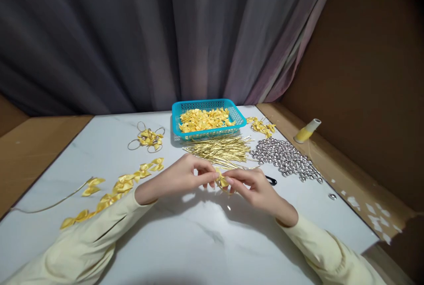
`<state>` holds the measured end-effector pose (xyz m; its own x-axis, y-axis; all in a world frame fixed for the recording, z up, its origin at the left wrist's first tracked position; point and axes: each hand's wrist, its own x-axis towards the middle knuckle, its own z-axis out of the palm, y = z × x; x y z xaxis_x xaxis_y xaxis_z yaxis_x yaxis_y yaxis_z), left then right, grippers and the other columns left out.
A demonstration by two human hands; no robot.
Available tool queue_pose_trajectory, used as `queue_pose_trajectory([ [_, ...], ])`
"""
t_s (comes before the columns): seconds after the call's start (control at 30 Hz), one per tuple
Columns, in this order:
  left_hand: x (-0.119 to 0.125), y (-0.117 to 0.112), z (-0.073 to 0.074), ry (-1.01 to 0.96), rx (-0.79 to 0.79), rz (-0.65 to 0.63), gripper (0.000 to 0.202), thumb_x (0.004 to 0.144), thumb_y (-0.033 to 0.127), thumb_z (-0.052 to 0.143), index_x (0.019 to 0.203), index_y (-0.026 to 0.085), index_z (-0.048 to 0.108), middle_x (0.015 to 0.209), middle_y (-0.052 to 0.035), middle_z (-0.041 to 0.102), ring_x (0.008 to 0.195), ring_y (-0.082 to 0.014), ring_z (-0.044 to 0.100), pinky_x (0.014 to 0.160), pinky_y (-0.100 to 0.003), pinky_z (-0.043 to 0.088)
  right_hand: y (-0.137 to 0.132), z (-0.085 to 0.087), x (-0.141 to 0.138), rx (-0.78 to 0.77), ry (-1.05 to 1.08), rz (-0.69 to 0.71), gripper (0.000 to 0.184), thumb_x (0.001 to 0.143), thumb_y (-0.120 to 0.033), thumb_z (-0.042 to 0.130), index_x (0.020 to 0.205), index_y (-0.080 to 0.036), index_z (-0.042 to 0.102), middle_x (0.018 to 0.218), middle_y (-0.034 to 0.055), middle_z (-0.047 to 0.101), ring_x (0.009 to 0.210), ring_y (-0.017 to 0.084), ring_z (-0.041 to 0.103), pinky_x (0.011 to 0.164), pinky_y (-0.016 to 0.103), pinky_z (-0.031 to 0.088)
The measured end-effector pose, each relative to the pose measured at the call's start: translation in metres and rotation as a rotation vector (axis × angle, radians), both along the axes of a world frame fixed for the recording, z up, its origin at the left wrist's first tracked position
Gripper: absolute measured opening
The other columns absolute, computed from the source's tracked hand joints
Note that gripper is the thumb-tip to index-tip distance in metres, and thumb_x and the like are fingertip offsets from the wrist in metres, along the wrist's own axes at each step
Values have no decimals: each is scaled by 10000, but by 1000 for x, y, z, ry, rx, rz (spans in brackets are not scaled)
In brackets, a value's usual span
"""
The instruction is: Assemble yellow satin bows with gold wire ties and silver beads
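Observation:
A small yellow ribbon bow is pinched between my two hands, above the white tabletop. My left hand grips its left side with thumb and fingertips. On the other side, my right hand holds it with closed fingers, which hide part of the bow. Just behind the hands lies a pile of gold twist ties. Silver ring-like beads are heaped to the right of it. A black-handled tool shows partly beyond my right hand.
A blue basket of yellow bows stands at the back. Loose bows run in a row at left, near a bow with a long gold cord. Tied bow clusters lie behind. A yellow thread cone stands right, near paper scraps.

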<state>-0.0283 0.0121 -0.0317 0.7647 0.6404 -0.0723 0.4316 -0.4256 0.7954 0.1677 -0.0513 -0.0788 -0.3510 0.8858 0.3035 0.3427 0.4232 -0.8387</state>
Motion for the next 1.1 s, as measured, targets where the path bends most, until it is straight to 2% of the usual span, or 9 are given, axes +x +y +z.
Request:
queue_pose_trajectory([
  [0.27,0,0,-2,-5,19,-9,285,834,370,504,726,170,676,638,-5,651,590,-113,563,553,-207,415,1,-1,0,-67,98,29,214,885,-273,463,952,-175,641,762,26,692,603,103,655,558,216,545],
  [0.37,0,-1,-3,-10,20,-14,278,836,365,505,733,172,678,648,-5,654,602,-115,567,563,-208,418,0,-2,-1,-49,80,21,184,872,-256,485,929,-169,637,815,35,693,627,101,658,568,209,552],
  [0.47,1,2,-5,-32,-3,22,333,851,393,475,698,166,666,660,-11,660,620,-121,575,596,-223,431,0,-7,-1,112,5,-55,156,861,-207,496,946,-172,622,783,31,692,597,104,649,532,204,547],
  [0.53,1,4,-6,-67,-94,65,405,870,430,427,679,157,656,668,-24,672,608,-125,581,615,-240,446,1,-14,1,324,-73,-155,184,859,-170,493,1014,-171,591,799,49,692,635,128,653,553,234,553],
  [0.6,1,6,-5,-95,-231,96,497,891,472,356,674,142,659,683,-47,689,596,-129,594,633,-256,456,2,-22,4,533,-185,-217,265,860,-122,476,1115,-154,540,893,96,686,762,166,660,639,287,562],
  [0.73,2,3,-5,-141,-518,63,583,906,514,268,770,128,684,824,-95,714,716,-160,651,682,-269,464,4,-28,10,814,-428,-137,396,842,-55,458,1236,-104,454,1123,183,613,1012,254,597,752,391,550],
  [0.83,4,0,-8,-161,-554,20,442,883,480,393,858,151,687,889,-89,712,801,-167,653,694,-257,462,2,-23,13,1002,-514,-88,358,841,-71,464,1197,-77,485,1123,218,606,963,284,617,685,419,555],
  [0.97,3,1,-9,-154,-480,24,327,853,428,488,850,169,689,858,-65,713,806,-158,642,726,-262,457,0,-20,15,1091,-611,-91,301,837,-77,479,1132,-88,532,1059,197,646,878,258,644,641,380,554],
  [1.1,-1,2,-5,-99,-402,-15,301,849,420,497,839,182,681,834,-46,699,796,-160,628,767,-296,450,4,-25,16,1005,-554,-92,363,825,-81,498,1185,-130,496,1086,151,644,923,239,623,677,375,545],
])
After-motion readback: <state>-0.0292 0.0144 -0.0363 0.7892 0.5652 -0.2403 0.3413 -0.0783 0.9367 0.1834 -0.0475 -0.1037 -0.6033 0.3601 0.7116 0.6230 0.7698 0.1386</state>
